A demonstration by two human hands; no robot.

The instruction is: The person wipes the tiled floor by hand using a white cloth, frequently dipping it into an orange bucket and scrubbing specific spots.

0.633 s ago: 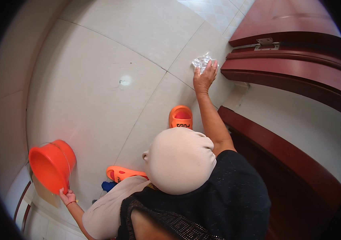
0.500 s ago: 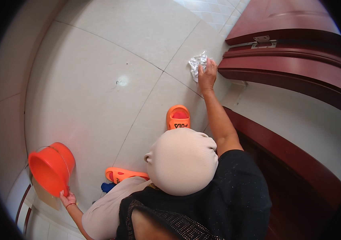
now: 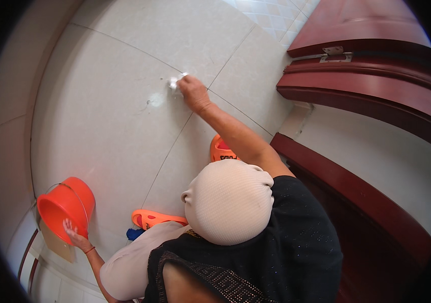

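My right hand [image 3: 194,93] is closed on a crumpled white sheet [image 3: 173,83], paper or cloth I cannot tell, down at the pale tiled floor [image 3: 109,126]. A dark speck [image 3: 161,79] and a thin hair-like strand [image 3: 148,103] lie on the tile to the left of it. At the lower left is an orange-red bucket [image 3: 80,194] with a thin wire handle. Over the bucket's near rim my left hand [image 3: 77,236] is open, its fingers spread and holding nothing.
Orange slippers [image 3: 156,219] are on my feet, with a dark blue thing [image 3: 133,234] beside the left one. A dark red wooden door frame [image 3: 362,93] with a metal hinge [image 3: 336,54] stands at right. A pale wall [image 3: 8,101] runs along the left.
My right hand has moved left across the floor, gathering the white sheet from spread to bunched. My left hand has let go of the bucket's rim and opened over it.
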